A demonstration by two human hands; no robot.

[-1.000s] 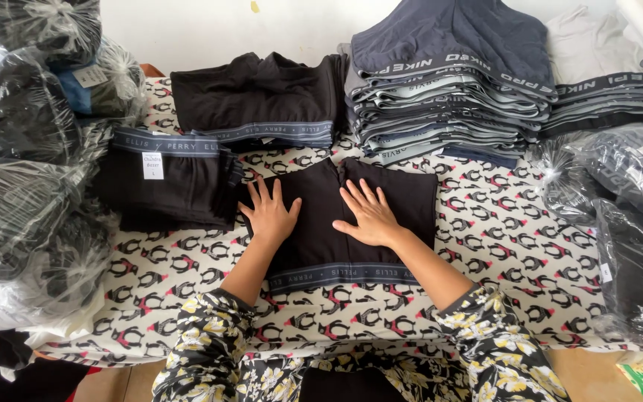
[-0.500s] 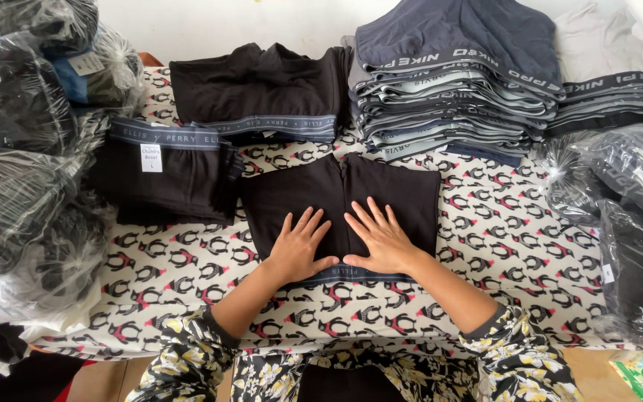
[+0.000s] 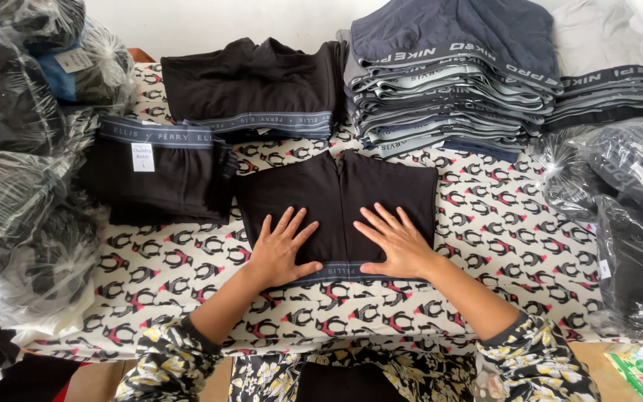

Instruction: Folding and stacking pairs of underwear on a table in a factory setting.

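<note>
palms flat, fingers spread: your left hand (image 3: 280,251) and right hand (image 3: 396,244) press the folded black boxer briefs (image 3: 336,197) at frame centre, grasping nothing.

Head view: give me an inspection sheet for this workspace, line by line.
Surface: penguin-print cloth covers the table.
Job's things: black boxer briefs lie flat, waistband toward the person.
Hands: left hand and right hand press flat on the briefs, fingers spread.
Clutter: tagged black briefs at left; second black pair behind; grey folded stack; plastic-bagged garments on both sides.
Cables: nothing seen.
Surroundings: white wall behind; floral sleeves.
</note>
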